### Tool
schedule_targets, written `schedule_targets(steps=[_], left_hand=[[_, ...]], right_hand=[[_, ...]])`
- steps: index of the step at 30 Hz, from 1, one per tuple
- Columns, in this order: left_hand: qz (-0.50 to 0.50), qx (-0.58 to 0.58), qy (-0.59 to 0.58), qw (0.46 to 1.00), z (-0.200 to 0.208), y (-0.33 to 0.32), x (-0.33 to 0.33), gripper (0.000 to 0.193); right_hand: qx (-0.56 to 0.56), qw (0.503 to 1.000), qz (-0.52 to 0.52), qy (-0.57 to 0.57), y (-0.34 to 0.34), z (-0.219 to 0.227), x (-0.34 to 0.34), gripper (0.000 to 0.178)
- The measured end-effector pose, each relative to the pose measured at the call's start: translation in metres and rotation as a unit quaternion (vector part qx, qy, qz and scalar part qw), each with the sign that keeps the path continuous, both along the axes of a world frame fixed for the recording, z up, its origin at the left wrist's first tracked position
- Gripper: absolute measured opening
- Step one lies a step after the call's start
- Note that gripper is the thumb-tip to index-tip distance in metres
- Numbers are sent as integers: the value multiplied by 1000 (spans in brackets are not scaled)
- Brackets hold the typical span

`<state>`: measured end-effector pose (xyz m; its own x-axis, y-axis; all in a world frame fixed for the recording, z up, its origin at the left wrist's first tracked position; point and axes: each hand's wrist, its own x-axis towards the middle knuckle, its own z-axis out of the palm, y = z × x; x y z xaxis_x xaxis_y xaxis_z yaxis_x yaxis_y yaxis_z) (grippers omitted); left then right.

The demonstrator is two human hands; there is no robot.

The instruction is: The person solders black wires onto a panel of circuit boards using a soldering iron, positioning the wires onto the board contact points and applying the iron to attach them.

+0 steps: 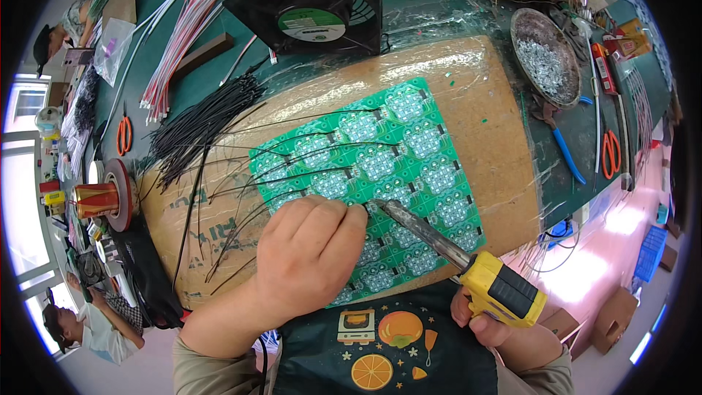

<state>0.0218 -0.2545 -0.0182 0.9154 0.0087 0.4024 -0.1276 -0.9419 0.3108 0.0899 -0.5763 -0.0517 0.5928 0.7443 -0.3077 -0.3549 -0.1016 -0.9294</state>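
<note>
A green panel of circuit boards [424, 197] lies on a cardboard sheet in front of me. Several thin black wires [322, 150] run from its pads toward the left. Over the panel's middle, my left hand [311, 249] is closed in a pinch, its fingertips by a pad; a black wire appears to be between them, mostly hidden by the fingers. In my right hand [482, 318] is a yellow and black soldering gun [504, 289]. Its metal barrel points up and left, with the tip near the left fingertips, at the board.
Loose black wires [212, 117] are bundled left of the panel, beside a solder spool [102, 199]. A black fan [307, 14] stands behind the cardboard [504, 146]. A metal dish [545, 55], blue-handled pliers [568, 153] and orange scissors [610, 153] lie to the right. Other people are at left.
</note>
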Motion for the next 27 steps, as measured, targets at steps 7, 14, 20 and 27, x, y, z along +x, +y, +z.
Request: schedule_targets(steps=[7,14,20,27], left_hand=[[1,-1,2,1000,0,0,0,36],[-2,2,4,1000,0,0,0,36],[-1,4,3,1000,0,-1,0,37],[-1,4,4,1000,0,-1,0,37]], right_hand=[[-3,1000,-12,-7,6,6,0,33],[-1,1000,-7,-5,4,2,-1,33],[-18,1000,6,-15,3,2,-1,31],[-10,1000,5,4,0,0,-1,34]])
